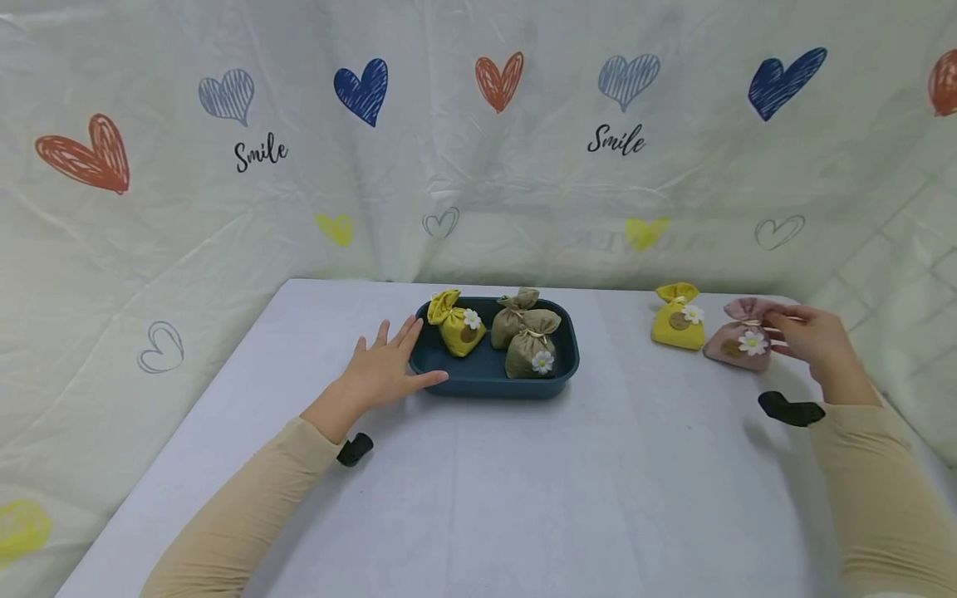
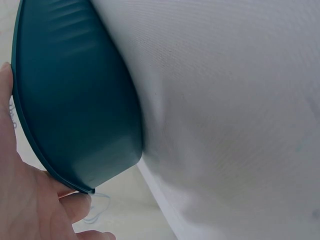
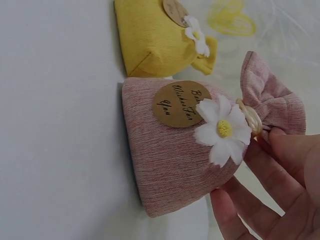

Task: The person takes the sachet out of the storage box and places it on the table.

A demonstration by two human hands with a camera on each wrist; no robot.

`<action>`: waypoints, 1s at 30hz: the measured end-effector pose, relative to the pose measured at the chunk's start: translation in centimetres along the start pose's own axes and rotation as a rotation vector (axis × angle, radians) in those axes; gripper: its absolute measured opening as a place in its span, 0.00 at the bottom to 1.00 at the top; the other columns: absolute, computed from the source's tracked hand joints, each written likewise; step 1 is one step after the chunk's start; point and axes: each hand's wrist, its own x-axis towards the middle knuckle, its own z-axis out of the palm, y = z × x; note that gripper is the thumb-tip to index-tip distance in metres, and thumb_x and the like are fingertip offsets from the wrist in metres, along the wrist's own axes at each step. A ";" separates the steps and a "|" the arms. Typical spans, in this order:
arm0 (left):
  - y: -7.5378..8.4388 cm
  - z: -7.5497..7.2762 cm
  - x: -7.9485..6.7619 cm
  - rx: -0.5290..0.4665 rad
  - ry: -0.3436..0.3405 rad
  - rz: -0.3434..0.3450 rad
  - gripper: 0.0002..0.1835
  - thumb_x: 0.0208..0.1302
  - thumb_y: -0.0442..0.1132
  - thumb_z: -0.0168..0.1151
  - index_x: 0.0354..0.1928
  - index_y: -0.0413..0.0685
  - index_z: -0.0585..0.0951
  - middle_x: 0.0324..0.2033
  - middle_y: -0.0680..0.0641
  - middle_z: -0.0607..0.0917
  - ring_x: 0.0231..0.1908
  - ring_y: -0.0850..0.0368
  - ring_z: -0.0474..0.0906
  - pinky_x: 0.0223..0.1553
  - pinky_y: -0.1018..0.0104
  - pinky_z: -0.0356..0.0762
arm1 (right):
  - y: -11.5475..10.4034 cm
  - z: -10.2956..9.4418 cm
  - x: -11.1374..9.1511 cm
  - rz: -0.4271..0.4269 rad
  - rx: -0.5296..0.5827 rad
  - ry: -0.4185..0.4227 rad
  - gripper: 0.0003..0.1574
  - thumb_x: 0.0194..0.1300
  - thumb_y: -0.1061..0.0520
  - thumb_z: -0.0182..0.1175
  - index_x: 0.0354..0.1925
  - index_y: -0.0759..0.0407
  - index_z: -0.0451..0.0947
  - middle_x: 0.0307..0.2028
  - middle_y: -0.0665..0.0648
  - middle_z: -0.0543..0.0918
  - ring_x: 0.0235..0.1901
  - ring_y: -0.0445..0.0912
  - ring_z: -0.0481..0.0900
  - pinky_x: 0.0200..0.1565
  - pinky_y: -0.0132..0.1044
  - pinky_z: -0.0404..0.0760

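My left hand (image 1: 381, 371) touches the left end of a dark teal tray (image 1: 493, 388), fingers spread along its rim. The left wrist view shows the thumb and fingers at the rim of the tray (image 2: 80, 100). Inside the tray are a yellow pouch (image 1: 462, 334) and two brown pouches (image 1: 527, 349), tied at the neck. At the right, my right hand (image 1: 815, 336) pinches the tied neck of a pink pouch (image 1: 736, 345). In the right wrist view this pink pouch (image 3: 170, 160) bears a white flower and a round brown label.
Just left of the pink pouch stands another yellow pouch (image 1: 679, 324) with a white flower. A white cloth (image 1: 523, 498) covers the table. Behind it hangs a pale curtain (image 1: 449, 166) printed with hearts and "Smile".
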 end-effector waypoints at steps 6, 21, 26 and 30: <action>0.0 -0.1 0.0 -0.006 -0.006 -0.008 0.60 0.63 0.80 0.48 0.83 0.51 0.42 0.82 0.47 0.43 0.78 0.34 0.35 0.71 0.27 0.39 | 0.3 0.5 -0.2 -0.048 0.010 0.015 0.36 0.83 0.52 0.43 0.69 0.85 0.58 0.30 0.24 0.69 0.28 0.18 0.71 0.33 0.24 0.81; 0.1 0.0 0.1 0.005 0.000 -0.007 0.59 0.64 0.79 0.49 0.83 0.51 0.42 0.82 0.47 0.43 0.78 0.34 0.36 0.71 0.28 0.40 | 1.3 -0.8 -1.7 -0.070 0.068 -0.021 0.37 0.82 0.52 0.47 0.69 0.84 0.55 0.31 0.21 0.73 0.30 0.19 0.75 0.33 0.22 0.80; 0.0 0.1 0.0 0.004 0.003 -0.005 0.59 0.64 0.79 0.48 0.83 0.50 0.42 0.82 0.47 0.43 0.78 0.34 0.36 0.71 0.28 0.39 | 1.2 -1.6 -2.3 -0.040 0.043 0.006 0.36 0.82 0.49 0.46 0.69 0.79 0.60 0.30 0.21 0.73 0.29 0.19 0.75 0.34 0.22 0.81; 0.0 0.0 0.0 0.002 0.006 0.000 0.59 0.64 0.79 0.48 0.83 0.50 0.42 0.82 0.47 0.43 0.78 0.33 0.36 0.71 0.27 0.40 | 0.8 -1.9 -2.9 -0.034 0.072 0.022 0.22 0.82 0.50 0.47 0.60 0.65 0.71 0.30 0.22 0.75 0.30 0.19 0.77 0.34 0.21 0.81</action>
